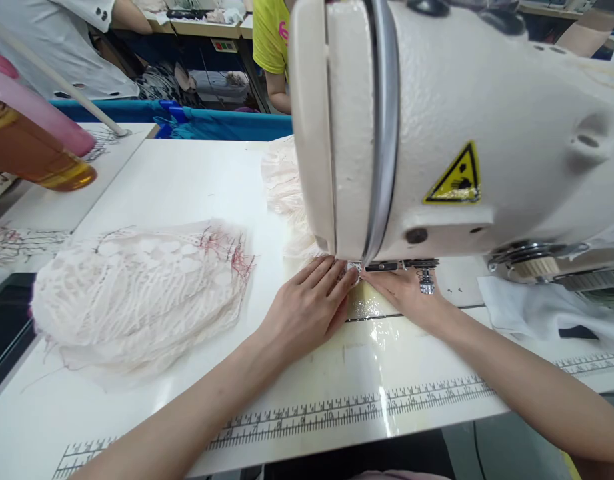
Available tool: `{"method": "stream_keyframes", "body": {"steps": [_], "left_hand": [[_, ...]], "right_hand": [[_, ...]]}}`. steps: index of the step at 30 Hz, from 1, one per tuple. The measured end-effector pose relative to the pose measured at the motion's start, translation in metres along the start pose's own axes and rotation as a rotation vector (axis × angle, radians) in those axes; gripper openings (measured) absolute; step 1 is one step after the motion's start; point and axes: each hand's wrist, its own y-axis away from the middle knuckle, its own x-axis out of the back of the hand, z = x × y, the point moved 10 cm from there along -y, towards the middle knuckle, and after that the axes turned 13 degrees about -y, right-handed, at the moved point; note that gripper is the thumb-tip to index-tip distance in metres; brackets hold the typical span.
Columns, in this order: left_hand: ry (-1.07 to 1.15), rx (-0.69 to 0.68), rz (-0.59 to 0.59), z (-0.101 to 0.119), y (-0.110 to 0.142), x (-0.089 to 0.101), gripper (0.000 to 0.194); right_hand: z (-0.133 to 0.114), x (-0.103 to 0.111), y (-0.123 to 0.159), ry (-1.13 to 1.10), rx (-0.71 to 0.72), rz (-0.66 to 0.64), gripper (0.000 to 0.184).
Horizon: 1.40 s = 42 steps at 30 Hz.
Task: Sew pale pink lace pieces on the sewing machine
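My left hand point(307, 303) lies flat on the white table, fingers together and pointing at the presser foot point(359, 270) of the cream sewing machine point(457, 127). My right hand point(404, 290) rests on the other side of the needle, fingertips close to the left ones. Both press down on something small at the needle; the machine head hides what it is. Pale lace fabric point(281, 187) lies bunched behind the machine head. A larger heap of white lace point(137, 293) with red thread ends sits to the left of my left hand.
A printed ruler point(361, 407) runs along the table's front edge. White cloth point(531, 310) lies at the right under the machine arm. An amber and pink bottle point(37, 143) juts in at upper left. Two other people stand beyond a blue bin point(227, 123).
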Motion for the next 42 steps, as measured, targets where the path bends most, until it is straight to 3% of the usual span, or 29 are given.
{"method": "stream_keyframes", "body": {"steps": [6,11,14,26,42], "left_hand": [[-0.011,0.029,-0.018,-0.002,-0.002,-0.002,0.032],[-0.104,-0.058,0.084,0.01,0.0,0.008,0.028],[-0.116,-0.064,0.076,0.013,0.003,0.007,0.03],[-0.035,0.011,0.01,0.001,0.001,0.0,0.03],[-0.027,0.074,-0.031,-0.004,-0.001,-0.003,0.032]], "right_hand": [[0.007,-0.006,-0.001,-0.02,-0.012,-0.002,0.028],[-0.002,-0.005,0.008,0.074,0.12,0.002,0.021],[-0.007,0.001,0.014,0.157,0.159,0.052,0.02],[-0.005,-0.01,0.012,0.084,-0.008,-0.114,0.03],[-0.014,-0.014,0.013,0.292,0.054,-0.089,0.04]]}}
